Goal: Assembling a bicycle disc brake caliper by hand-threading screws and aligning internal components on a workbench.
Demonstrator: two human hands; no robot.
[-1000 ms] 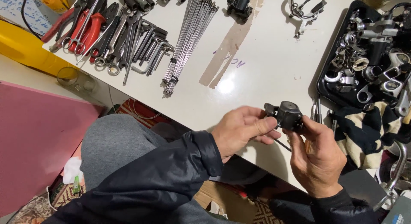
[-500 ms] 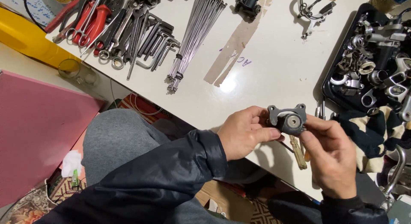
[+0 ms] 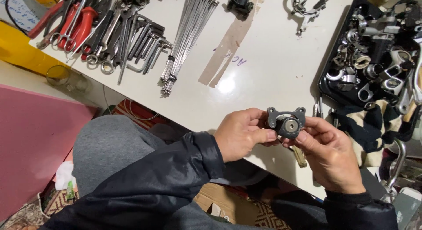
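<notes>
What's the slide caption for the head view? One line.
Both hands, left hand and right hand, hold a dark metal brake caliper over a white workbench beside a tray of parts.

The left hand [image 3: 241,137] and right hand [image 3: 329,157] cover the sides and back of the dark metal caliper body [image 3: 286,121]. The black parts tray [image 3: 334,87] runs off the right edge; its small parts blur together.

white worktable [image 3: 272,67] glossy, lamp glare | pink board [image 3: 30,142] left | patterned rug [image 3: 57,201] on floor
</notes>
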